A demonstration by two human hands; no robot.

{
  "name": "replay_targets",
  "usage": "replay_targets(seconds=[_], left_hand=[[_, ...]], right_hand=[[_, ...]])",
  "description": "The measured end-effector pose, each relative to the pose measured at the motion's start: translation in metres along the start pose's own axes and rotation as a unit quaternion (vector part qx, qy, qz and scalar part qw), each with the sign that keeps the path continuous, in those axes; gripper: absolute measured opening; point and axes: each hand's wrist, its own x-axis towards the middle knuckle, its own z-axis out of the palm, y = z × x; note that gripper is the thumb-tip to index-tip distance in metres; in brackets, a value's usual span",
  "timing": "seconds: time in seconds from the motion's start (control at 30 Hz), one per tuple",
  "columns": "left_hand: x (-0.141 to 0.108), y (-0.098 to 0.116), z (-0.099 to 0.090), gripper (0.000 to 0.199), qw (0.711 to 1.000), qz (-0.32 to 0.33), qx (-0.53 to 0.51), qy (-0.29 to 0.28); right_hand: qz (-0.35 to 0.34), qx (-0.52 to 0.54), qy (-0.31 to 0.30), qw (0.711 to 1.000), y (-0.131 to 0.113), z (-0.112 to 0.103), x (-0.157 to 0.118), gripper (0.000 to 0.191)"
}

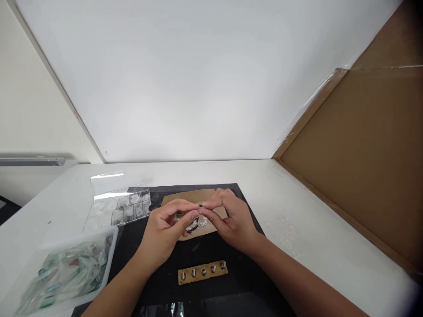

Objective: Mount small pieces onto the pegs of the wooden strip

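My left hand (pixel 167 224) and my right hand (pixel 233 218) meet over a sheet of brown paper (pixel 191 196). Thumb and forefinger of each are pinched on a small dark object (pixel 200 206) between them, too small to name. Under the hands, small white pieces (pixel 203 221) lie on the paper, and something black is partly hidden by the left fingers. Nearer to me, a tan strip (pixel 198 276) on the black mat (pixel 198 253) carries a row of several small metal parts with white pieces in them.
A clear compartment box (pixel 132 207) with its lid open sits behind left. A translucent tub (pixel 114 246) of plastic bags is at the front left. Cardboard (pixel 357 154) stands on the right, and a white wall (pixel 185 88) rises behind the white table (pixel 264 176).
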Motion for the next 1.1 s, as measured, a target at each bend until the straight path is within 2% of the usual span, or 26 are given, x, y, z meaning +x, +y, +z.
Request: replay_targets(seconds=[0.3,0.43,0.6,0.87,1.1], left_hand=[[-0.003,0.002,-0.003,0.026,0.999,-0.033,-0.016,-0.035],[-0.002,0.006,-0.005,0.033,0.996,-0.067,0.008,-0.052],[-0.001,0.007,-0.008,0.035,0.989,-0.113,0.027,-0.087],[0.001,0.006,-0.009,0.035,0.989,-0.118,0.001,-0.094],[0.002,0.01,-0.01,0.043,0.987,-0.126,-0.053,-0.086]], right_hand=[[0.033,0.115,-0.053,0.991,0.004,-0.006,0.002,0.011],[-0.002,0.089,-0.08,0.993,0.005,-0.009,0.004,0.013],[-0.047,0.023,-0.131,0.99,0.008,-0.012,0.004,0.025],[-0.074,0.014,-0.103,0.992,0.007,-0.01,0.004,0.038],[-0.078,0.033,-0.094,0.992,0.002,-0.009,0.002,0.031]])
